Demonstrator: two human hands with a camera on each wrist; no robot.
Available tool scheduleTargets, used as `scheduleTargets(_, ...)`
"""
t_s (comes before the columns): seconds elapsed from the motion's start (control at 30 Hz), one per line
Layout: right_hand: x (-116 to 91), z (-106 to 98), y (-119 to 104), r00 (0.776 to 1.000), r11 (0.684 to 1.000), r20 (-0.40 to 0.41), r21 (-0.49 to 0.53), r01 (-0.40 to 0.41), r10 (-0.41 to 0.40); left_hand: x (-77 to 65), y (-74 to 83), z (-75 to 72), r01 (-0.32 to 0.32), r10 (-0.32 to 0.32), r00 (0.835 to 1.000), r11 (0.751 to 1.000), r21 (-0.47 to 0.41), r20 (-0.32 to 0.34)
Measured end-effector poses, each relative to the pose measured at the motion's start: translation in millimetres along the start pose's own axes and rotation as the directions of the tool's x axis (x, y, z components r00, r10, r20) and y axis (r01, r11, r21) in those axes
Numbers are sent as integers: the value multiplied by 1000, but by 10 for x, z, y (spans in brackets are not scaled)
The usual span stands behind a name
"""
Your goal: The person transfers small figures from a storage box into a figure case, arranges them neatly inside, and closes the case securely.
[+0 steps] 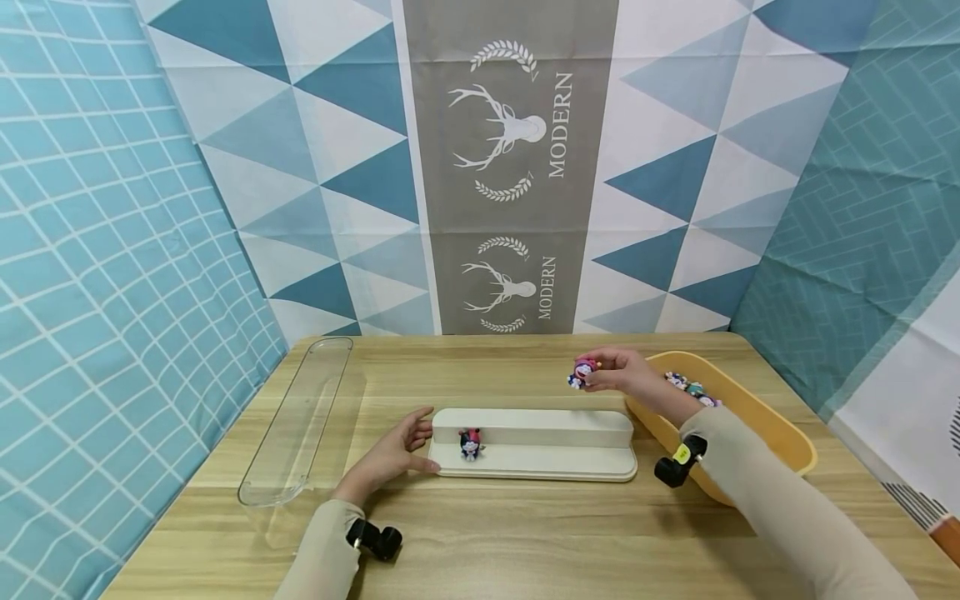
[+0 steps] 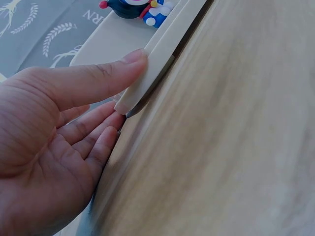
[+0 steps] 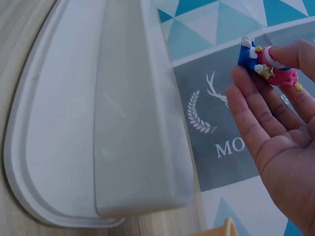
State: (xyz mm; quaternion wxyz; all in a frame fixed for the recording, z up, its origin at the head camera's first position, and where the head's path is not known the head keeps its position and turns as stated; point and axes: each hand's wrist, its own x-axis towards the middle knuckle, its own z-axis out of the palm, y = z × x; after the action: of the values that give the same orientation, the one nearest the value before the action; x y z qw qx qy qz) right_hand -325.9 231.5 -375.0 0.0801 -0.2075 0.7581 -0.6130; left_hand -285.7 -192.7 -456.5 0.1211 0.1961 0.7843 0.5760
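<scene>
A long white two-step display stand lies across the middle of the table. My left hand holds its left end, the thumb on the rim and the fingers at the end edge. On the lower step, near that end, stands a small figurine with a dark and red hood. My right hand pinches another figurine, pink-hooded with a blue and white lower part, between thumb and fingers. It is in the air above and behind the stand's right end. The right wrist view shows this figurine tilted sideways.
A yellow bin with several figurines inside stands on the right, partly behind my right forearm. To the left lies a clear plastic cover. Patterned cloth hangs behind the table.
</scene>
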Motion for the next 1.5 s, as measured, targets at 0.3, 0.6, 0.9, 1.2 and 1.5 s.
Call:
scheduleTargets(0.3, 1, 190, -29, 998, 1000, 52, 1, 25, -25, 3, -11, -7, -11, 11, 1000, 1000, 4, 0)
scheduleTargets(0.6, -9, 392, -49, 994, 1000, 108, 3, -4, 3, 5, -16, -7, -14, 14, 1000, 1000, 0, 5)
scheduleTargets(0.9, -4, 559, -29, 987, 999, 157, -31, -20, 25, 15, -10, -11, -1, 1, 1000, 1000, 0, 0)
scheduleTargets(1.2, 5, 709, -24, 973, 999, 232, 33, 13, -20, 20, -16, -10, -10, 10, 1000, 1000, 3, 2)
scheduleTargets(1.5, 5, 811, -38, 959, 999, 283, 32, -6, -3, 22, -17, -14, -8, 8, 1000, 1000, -6, 5)
